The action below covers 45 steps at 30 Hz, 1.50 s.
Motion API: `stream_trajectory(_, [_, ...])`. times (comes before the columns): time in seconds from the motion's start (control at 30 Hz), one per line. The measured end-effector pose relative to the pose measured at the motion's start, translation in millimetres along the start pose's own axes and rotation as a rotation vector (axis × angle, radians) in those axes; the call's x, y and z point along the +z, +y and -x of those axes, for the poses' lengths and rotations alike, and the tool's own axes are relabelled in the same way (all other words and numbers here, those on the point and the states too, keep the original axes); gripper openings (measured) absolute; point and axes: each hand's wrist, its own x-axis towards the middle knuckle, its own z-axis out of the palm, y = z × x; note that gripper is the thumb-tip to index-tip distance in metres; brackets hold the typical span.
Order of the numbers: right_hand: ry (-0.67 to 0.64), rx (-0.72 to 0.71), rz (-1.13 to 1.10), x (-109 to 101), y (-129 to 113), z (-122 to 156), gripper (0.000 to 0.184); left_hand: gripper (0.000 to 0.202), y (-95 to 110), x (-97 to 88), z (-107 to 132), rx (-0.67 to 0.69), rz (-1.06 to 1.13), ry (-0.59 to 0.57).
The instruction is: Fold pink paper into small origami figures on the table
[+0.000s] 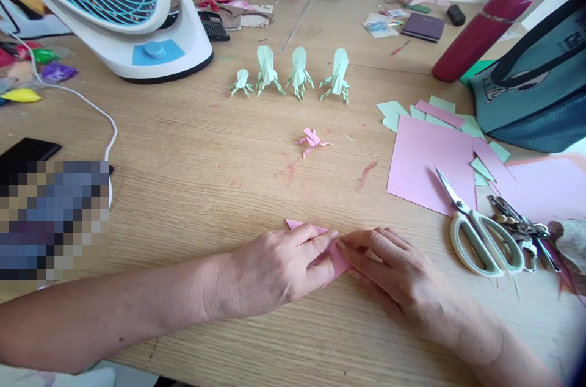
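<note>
A folded piece of pink paper (pixel 339 260) lies on the wooden table near its front edge. My left hand (pixel 279 265) presses it down, with fingers bent over it and one corner poking out past them. At the right side of the paper, my right hand (pixel 398 274) pinches its edge between thumb and fingers, close to the left fingertips. Part of the fold is hidden beneath both hands. Beyond them sits a small pink origami figure (pixel 312 139) with thin legs. Farther back stand several pale green origami figures (pixel 299 69) in a row.
On the right are pink sheets (pixel 430 158), green paper scraps (pixel 391 113), white-handled scissors (pixel 485 240), keys (pixel 526 231), a red flask (pixel 480 39) and a teal bag (pixel 535 82). A white fan (pixel 151 39) stands at the back left, its cord (pixel 98 107) trailing forward.
</note>
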Motion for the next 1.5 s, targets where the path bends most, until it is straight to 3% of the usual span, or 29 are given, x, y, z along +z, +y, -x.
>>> stream_trajectory(0.3, [0.008, -0.042, 0.038, -5, -2, 1, 0.032, 0.037, 4, -0.7, -2, 0.101, -0.107, -0.034])
stream_trajectory(0.53, [-0.036, -0.048, 0.141, -7, -8, 6, 0.026, 0.037, 9, 3.1, -2, 0.086, -0.144, -0.044])
stream_trajectory(0.8, [0.005, -0.064, 0.238, -13, -18, 7, 0.030, 0.037, 11, 5.1, 0, 0.056, -0.134, -0.070])
stream_trajectory(1.07, [-0.073, 0.003, 0.032, -23, -13, 15, 0.022, 0.039, 14, 3.4, 1, 0.025, -0.104, -0.079])
stream_trajectory(1.3, [0.063, 0.057, -0.051, -21, 9, 21, 0.020, 0.047, 19, 3.3, 6, -0.066, -0.025, -0.147])
stream_trajectory(1.5, [0.099, 0.066, -0.096, -13, 9, 15, 0.020, 0.049, 26, 4.6, 8, -0.137, -0.029, -0.180])
